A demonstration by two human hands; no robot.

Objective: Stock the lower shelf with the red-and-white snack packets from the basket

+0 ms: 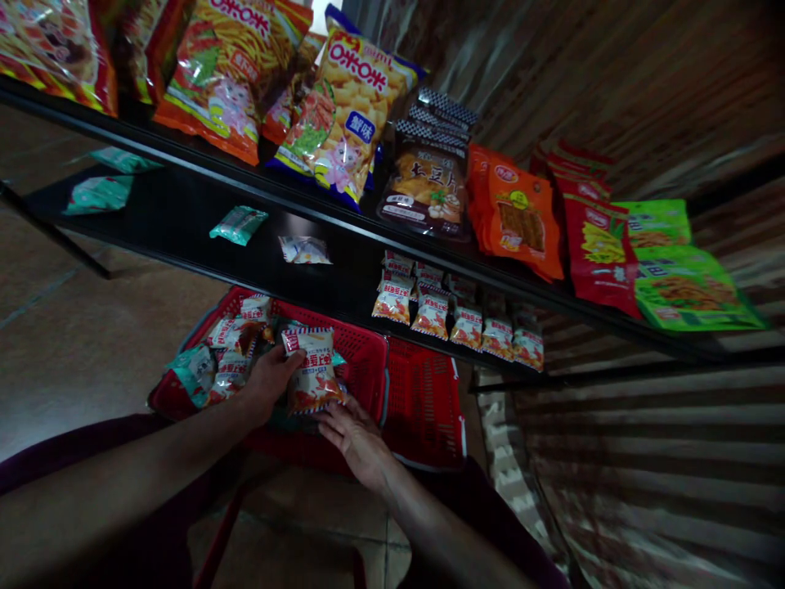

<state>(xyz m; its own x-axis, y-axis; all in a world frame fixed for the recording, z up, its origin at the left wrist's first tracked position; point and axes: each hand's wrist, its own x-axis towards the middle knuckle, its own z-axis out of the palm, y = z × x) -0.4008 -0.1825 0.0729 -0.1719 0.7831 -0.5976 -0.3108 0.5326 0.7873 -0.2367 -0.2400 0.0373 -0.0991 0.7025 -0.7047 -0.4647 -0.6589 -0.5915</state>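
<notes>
L hand (277, 375) holds snack pkt (315, 375) abv basket (368, 353)

dim overall, pale glare on the floor (30, 409), soft, murky right edge

A shop: packaged snacks (430, 188) line black shelves (184, 225) above red baskets (424, 397).

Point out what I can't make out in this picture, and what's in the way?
In the head view:
- Most fingers of the left hand: hidden behind the held packet.
- Bottom of the red basket: covered by packets and hands.
- Tall snack bag at far left: cut off by the picture's edge.
- Fine print on the brown bag: too small to read.
</notes>
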